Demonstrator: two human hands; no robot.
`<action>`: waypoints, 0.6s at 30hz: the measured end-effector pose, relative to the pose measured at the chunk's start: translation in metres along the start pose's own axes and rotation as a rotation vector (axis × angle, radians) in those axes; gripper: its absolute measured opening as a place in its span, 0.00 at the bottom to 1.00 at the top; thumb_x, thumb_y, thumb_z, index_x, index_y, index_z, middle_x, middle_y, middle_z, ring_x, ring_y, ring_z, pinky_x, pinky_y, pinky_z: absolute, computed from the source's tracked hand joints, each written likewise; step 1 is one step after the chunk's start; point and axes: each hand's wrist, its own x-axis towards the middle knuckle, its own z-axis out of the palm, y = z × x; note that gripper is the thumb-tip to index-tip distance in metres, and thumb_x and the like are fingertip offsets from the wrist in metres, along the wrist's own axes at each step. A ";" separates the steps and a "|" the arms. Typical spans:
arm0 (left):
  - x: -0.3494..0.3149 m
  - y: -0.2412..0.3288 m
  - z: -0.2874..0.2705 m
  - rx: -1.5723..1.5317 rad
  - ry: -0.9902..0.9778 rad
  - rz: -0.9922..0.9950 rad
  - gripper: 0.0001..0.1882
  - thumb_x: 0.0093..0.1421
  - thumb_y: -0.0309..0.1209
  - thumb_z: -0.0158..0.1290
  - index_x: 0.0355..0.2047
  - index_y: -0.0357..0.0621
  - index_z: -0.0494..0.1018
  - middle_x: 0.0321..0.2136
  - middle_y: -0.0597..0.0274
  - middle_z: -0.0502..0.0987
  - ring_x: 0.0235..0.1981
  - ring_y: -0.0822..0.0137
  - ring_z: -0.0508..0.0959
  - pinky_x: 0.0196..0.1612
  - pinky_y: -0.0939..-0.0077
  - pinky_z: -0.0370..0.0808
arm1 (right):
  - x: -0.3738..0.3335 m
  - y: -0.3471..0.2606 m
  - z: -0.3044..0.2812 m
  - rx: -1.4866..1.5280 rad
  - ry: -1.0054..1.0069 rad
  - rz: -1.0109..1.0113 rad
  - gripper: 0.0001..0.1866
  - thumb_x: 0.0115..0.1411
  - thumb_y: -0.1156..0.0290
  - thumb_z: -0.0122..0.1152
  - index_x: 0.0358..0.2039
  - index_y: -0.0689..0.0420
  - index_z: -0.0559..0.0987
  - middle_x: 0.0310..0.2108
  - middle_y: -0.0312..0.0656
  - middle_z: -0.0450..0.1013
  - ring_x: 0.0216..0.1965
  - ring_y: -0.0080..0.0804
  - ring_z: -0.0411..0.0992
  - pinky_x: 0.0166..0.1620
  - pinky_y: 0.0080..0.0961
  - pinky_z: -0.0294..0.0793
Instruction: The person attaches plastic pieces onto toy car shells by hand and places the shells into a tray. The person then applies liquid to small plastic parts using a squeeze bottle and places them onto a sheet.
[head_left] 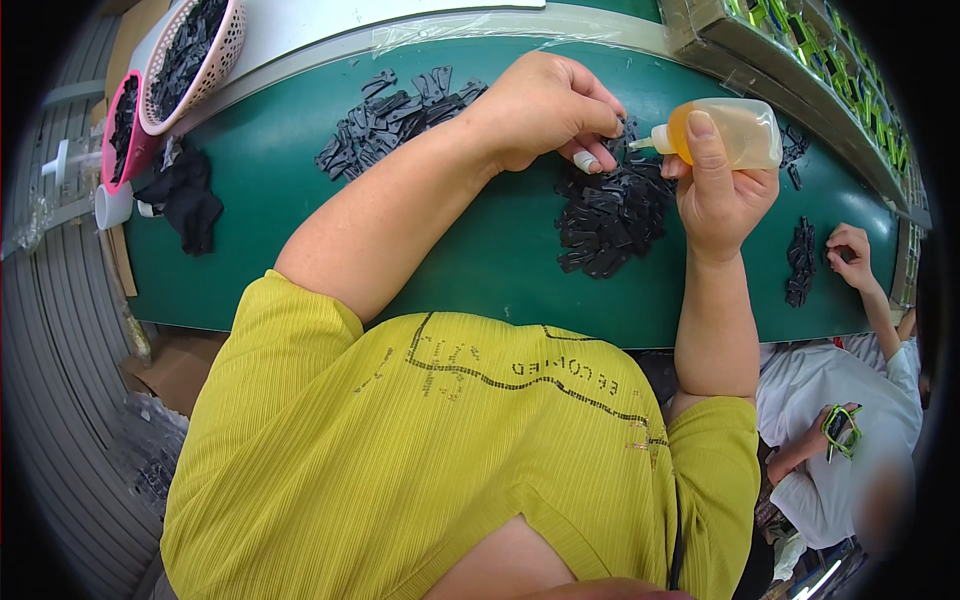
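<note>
My right hand (722, 195) is wrapped round a clear squeeze bottle (745, 133) with yellowish liquid inside, thumb pressed along its side. The bottle lies nearly level, and its thin nozzle points left toward my other hand. Between the fingertips of my left hand (548, 112) is a small dark part (622, 128), mostly hidden by the fingers. White tape wraps one finger of that hand. Just below both hands lies a heap of black plastic parts (612, 222). A second heap of similar black parts (395, 125) spreads out beyond my left forearm.
On the green table (480, 260), a black cloth (190, 200) lies at the left beside pink baskets (232, 50) of black parts. A rack of green-and-black frames (840, 75) lines the far right. At the right, a co-worker's hand (850, 258) is near a small row of black parts (800, 262).
</note>
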 end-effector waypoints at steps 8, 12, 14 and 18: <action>0.002 0.002 -0.001 0.007 -0.001 0.012 0.13 0.52 0.24 0.57 0.36 0.28 0.74 0.29 0.52 0.78 0.24 0.64 0.82 0.27 0.80 0.78 | 0.004 0.005 0.000 -0.070 0.003 -0.009 0.06 0.56 0.78 0.62 0.35 0.63 0.75 0.28 0.41 0.75 0.19 0.20 0.70 0.20 0.14 0.68; 0.001 0.002 -0.005 -0.048 -0.010 -0.007 0.12 0.53 0.23 0.57 0.37 0.28 0.74 0.29 0.52 0.79 0.24 0.65 0.81 0.28 0.80 0.78 | 0.016 -0.001 -0.005 0.198 0.127 0.004 0.04 0.59 0.76 0.59 0.34 0.61 0.75 0.26 0.40 0.74 0.18 0.20 0.68 0.18 0.15 0.66; 0.001 0.000 -0.002 -0.069 -0.005 0.007 0.13 0.54 0.22 0.57 0.39 0.27 0.74 0.29 0.52 0.79 0.24 0.66 0.81 0.29 0.79 0.79 | 0.014 -0.006 -0.012 0.212 0.180 0.015 0.03 0.59 0.76 0.57 0.34 0.61 0.74 0.26 0.41 0.73 0.17 0.22 0.67 0.18 0.16 0.65; 0.007 0.023 -0.032 0.272 0.299 0.293 0.16 0.55 0.24 0.57 0.42 0.27 0.73 0.27 0.52 0.79 0.25 0.69 0.80 0.29 0.78 0.77 | 0.009 -0.011 -0.013 0.194 0.184 -0.010 0.03 0.59 0.77 0.56 0.34 0.62 0.74 0.25 0.41 0.73 0.17 0.22 0.67 0.18 0.18 0.66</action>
